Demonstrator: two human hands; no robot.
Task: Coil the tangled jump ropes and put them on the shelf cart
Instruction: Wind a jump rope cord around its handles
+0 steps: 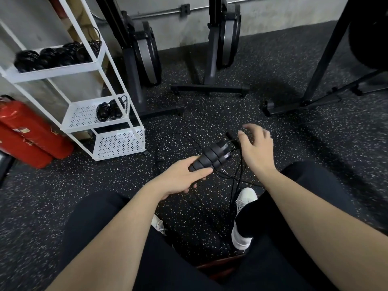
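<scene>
My left hand (184, 175) grips the two black ribbed handles (212, 155) of a jump rope, held side by side and pointing up to the right. Its thin black cord (235, 179) hangs loose and loops over the speckled floor between my knees. My right hand (256, 143) hovers just right of the handle tips, fingers curled around a strand of the cord near a small black end piece (231, 135). The white shelf cart (98, 120) stands at the left. Coiled black ropes lie on its top shelf (56, 55), and a pair rests on the middle shelf (110, 110).
Red fire extinguishers (27, 133) lie on the floor left of the cart. Black rowing machines (144, 53) stand against the back wall, with another frame's legs (315, 89) at the right. My white shoes (245, 200) and dark trousers fill the foreground.
</scene>
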